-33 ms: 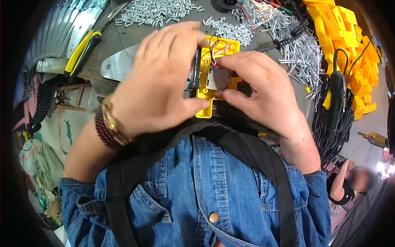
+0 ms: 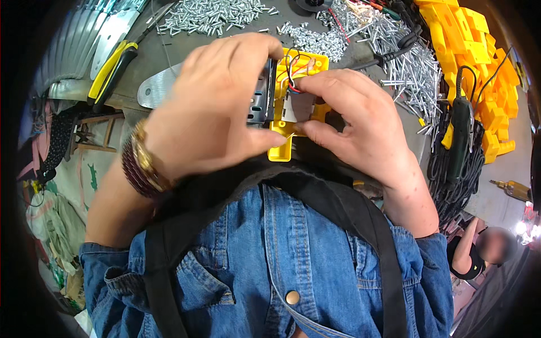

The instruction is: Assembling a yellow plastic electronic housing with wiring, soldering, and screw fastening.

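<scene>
A worker in a denim jacket (image 2: 270, 270) with black straps holds a yellow housing (image 2: 293, 107) just above the chest, both hands closed around it. The left hand (image 2: 208, 112), watch and beaded bracelet at the wrist, grips the housing's left side, its thumb pressed along the lower edge and its fingers curled over a grey metal part (image 2: 260, 101) seated there. The right hand (image 2: 360, 124) pinches the housing's right side, thumb and forefinger shut on the inner fittings near red and black wires (image 2: 293, 76).

The housing looks to be light, rigid moulded plastic, best held by its outer walls; the thin wires appear delicate and easily tugged loose. Much of the housing is hidden behind the hands, and what the right fingers press on cannot be made out.

Beyond the housing, on the tabletop (image 2: 158, 56), lie heaps of screws (image 2: 214, 14) and nails (image 2: 406, 62). Left of the housing sit yellow-handled pliers (image 2: 112, 70) and a metal plate (image 2: 155, 90); to its right, a black tool (image 2: 459, 135) and stacked yellow parts (image 2: 479, 50), partly cut off at the rim.
</scene>
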Demonstrator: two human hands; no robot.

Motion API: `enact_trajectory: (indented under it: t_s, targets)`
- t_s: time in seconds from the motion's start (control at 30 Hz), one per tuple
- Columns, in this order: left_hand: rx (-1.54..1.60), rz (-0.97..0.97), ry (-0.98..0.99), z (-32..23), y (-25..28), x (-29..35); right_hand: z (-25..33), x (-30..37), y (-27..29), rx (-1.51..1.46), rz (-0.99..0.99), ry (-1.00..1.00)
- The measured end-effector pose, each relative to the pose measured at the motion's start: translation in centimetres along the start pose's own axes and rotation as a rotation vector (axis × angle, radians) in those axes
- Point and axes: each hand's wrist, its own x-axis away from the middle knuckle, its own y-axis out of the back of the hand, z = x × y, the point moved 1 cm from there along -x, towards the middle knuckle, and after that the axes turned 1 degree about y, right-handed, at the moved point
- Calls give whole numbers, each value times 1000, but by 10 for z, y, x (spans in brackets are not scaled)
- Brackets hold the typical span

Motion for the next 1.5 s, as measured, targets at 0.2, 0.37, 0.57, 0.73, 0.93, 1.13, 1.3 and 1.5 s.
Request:
enact_trajectory:
  t_s: [0.2, 0.37, 0.57, 0.73, 0.93, 1.13, 1.3, 1.5]
  targets:
    - [24, 146, -9, 14, 9, -21, 4, 5, 2, 2, 22, -11]
    - [1, 88, -38, -3, 14, -22, 6, 9, 9, 63, -12, 3]
    - [-22, 104, -59, -8, 17, -27, 16, 10, 9, 91, -43, -91]
    - [-26, 160, -21, -12, 18, -28, 17, 11, 10, 112, -14, -128]
    - [-18, 154, -25, -10, 18, -29, 18, 11, 10, 149, -28, -115]
    - [-80, 169, -41, -9, 22, -32, 12, 9, 4, 145, -47, -109]
    - [54, 273, 122, -8, 28, -52, 5, 13, 2, 89, -62, -80]
    - [-36, 405, 140, 1, 17, -71, 0, 18, -1, -4, -142, -94]
